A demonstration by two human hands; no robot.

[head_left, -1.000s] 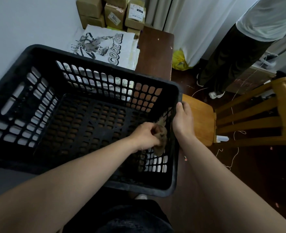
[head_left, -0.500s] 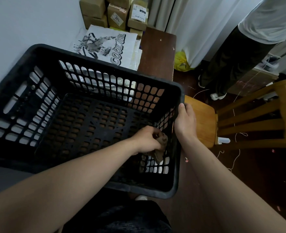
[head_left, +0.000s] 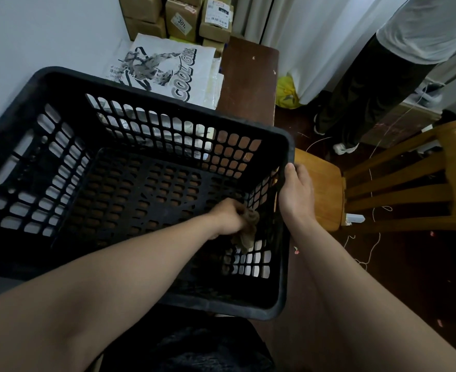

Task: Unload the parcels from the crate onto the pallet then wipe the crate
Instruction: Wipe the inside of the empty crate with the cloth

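Note:
A black slotted plastic crate [head_left: 165, 108] fills the left and middle of the view, with nothing inside but my hand and a rag. My left hand [head_left: 228, 217] is down in the crate's right near corner, closed on a crumpled brown cloth [head_left: 248, 228] pressed against the inner right wall. My right hand [head_left: 296, 194] grips the crate's right rim from outside. Cardboard parcels [head_left: 181, 21] are stacked at the back against the wall, with a white printed bag [head_left: 165, 68] lying in front of them.
A dark wooden surface [head_left: 248, 76] runs behind the crate. A wooden chair [head_left: 382, 183] stands to the right of the crate. Another person [head_left: 369, 84] in dark trousers stands at the upper right by a white curtain. A thin cord trails over the dark floor.
My left hand with the cloth has slid slightly lower along the inner right wall. My right hand stays on the rim. The view has shifted a little.

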